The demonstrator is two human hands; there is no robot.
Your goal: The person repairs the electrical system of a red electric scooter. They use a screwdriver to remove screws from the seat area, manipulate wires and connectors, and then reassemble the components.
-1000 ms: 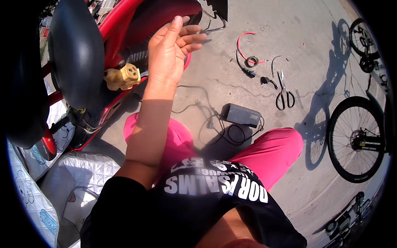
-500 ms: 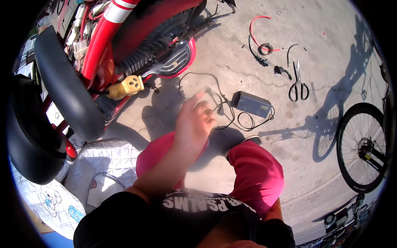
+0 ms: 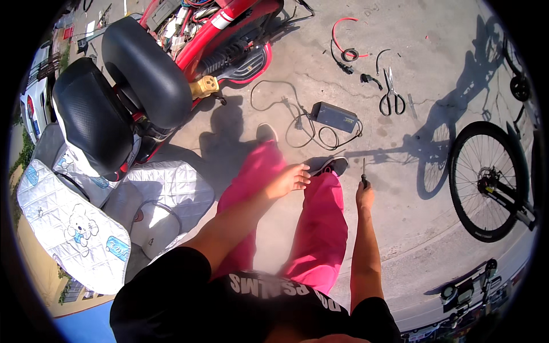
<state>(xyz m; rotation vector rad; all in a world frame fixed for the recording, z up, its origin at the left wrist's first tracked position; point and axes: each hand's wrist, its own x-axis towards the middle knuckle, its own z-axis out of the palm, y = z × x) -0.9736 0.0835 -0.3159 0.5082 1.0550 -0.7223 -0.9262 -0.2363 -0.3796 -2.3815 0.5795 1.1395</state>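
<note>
My right hand [image 3: 365, 197] grips a screwdriver [image 3: 364, 182] by its dark handle, with the thin shaft pointing away from me. In front of my legs, my left hand [image 3: 289, 181] hangs in the air with loosely bent fingers and nothing in it. Beyond both hands, a black box-shaped charger [image 3: 335, 117] lies on the concrete, its thin black cord [image 3: 274, 83] looped to its left. A yellow socket block [image 3: 204, 87] hangs by the red scooter [image 3: 229, 23] at the upper left.
Black-handled scissors [image 3: 392, 97], a red and black wire [image 3: 336, 39], a roll of tape [image 3: 349, 54] and cable pieces lie on the ground ahead. A bicycle wheel [image 3: 489, 183] stands at right. Left are a black seat [image 3: 94, 111] and a quilted white cover [image 3: 86, 228].
My left hand has drawn back toward me from above the cord. My right hand, earlier hidden behind my leg, is now in view with the screwdriver. The whole view has shifted.
</note>
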